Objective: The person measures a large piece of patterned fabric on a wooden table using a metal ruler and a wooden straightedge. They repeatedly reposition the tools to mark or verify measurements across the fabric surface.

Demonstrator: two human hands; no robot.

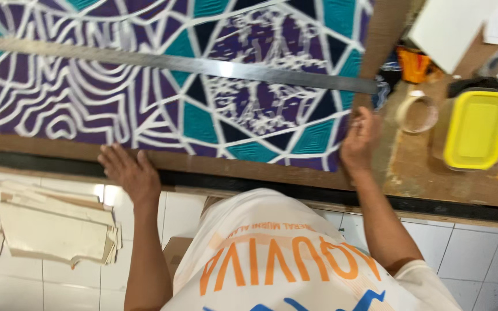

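So the main thing here is a big patterned cloth point(162, 86), purple and teal with white wavy lines and web-like shapes, lying flat on a brown board point(249, 170) that sits on the workbench point(462, 184). It fills most of the view, spreading up and away from both sets of fingertips.

The left hand point(129, 171) lies palm down on the near edge of the board, just below the cloth's bottom border. Its fingers point(110, 155) are spread a bit and laid flat, not gripping anything.

The right hand point(359, 140) is at the cloth's lower right corner. Its fingers point(357, 118) look curled in together on the cloth's right edge and the board strip beside it, but it's too blurry to tell if they're actually pinching the fabric or just pressing on it.

A long metal ruler point(174, 62) lies slantwise across the cloth, well above the left fingertips, and its right end stops just above the right fingertips.

Out past the right fingers there's a roll of tape point(417, 112) close by, then a yellow plastic tub point(477, 129) a little further out, with an orange item point(415, 64) and a white sheet point(451, 29) up beyond those.

Below the left hand, down on the white tiled floor point(479, 253), sits a messy stack of cream card pieces point(53, 224).
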